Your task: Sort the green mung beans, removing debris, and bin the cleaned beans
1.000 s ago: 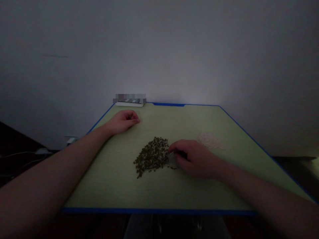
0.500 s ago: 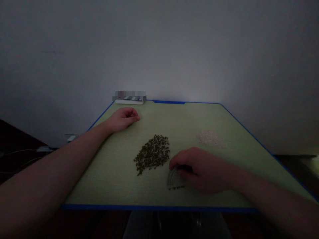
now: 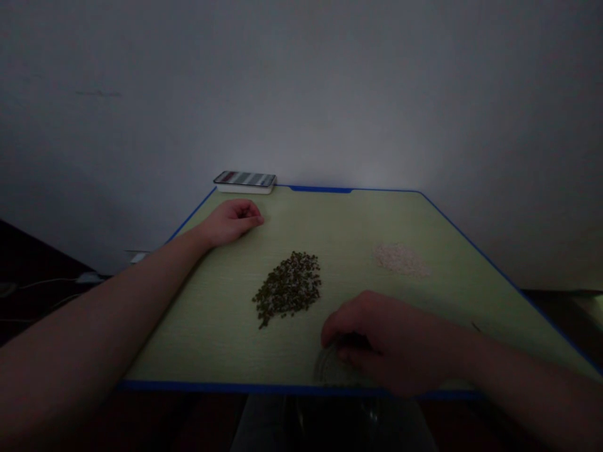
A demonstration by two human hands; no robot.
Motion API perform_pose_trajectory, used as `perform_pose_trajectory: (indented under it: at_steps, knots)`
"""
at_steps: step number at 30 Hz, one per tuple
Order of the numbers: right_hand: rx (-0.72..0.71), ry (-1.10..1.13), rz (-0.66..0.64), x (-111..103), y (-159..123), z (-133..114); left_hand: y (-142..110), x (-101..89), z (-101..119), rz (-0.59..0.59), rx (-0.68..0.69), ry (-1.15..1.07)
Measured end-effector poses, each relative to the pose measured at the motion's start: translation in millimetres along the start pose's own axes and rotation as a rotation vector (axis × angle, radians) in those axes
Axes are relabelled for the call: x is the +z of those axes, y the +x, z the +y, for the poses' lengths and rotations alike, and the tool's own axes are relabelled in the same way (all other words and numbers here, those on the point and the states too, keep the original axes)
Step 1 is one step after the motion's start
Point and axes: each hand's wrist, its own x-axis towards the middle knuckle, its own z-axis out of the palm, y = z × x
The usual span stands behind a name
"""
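Observation:
My right hand (image 3: 377, 342) is closed on a clear plastic protractor (image 3: 325, 367), pressed flat at the near edge of the table. A few small dark beans (image 3: 346, 385) lie along the protractor's lower side, dim and partly hidden. Left of that hand is a pile of green beans (image 3: 287, 285) mixed with pale grains. Beyond it on the right lies a smaller heap of white rice-like grains (image 3: 400, 259). My left hand (image 3: 233, 221) rests on the table behind the bean pile, fingers loosely curled in, with nothing visible in them.
The pale green table (image 3: 207, 342) has a blue rim. At its far left corner a phone (image 3: 245, 179) lies on a white box (image 3: 242, 188). A dark shiny object (image 3: 334, 417), unclear in the gloom, is below the near edge. White cables (image 3: 47, 282) run at left.
My right hand has drawn the protractor toward me, bringing the few beans at its lower side to the table's near edge. My left hand stays in place.

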Motion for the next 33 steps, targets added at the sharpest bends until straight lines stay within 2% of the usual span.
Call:
perform_pose_trajectory:
  at_steps: [5,17,19,24,33]
  knots:
    - [0.013,0.031,0.016,-0.4,-3.3,0.6,-0.1,-0.1,-0.5,-0.012,-0.007,-0.012]
    - [-0.040,0.083,-0.034,1.0,-5.7,0.7,1.0,0.7,-2.7,-0.024,0.002,-0.034]
    - [-0.030,0.088,0.019,-0.1,-3.9,4.0,0.8,0.9,-2.0,-0.020,0.008,-0.033]
    - [0.074,0.100,0.246,2.0,0.3,15.0,1.1,1.7,-0.3,-0.027,0.009,-0.036]
    - [0.102,0.123,0.364,-2.2,8.3,5.9,3.2,3.7,-4.2,-0.021,0.023,-0.042]
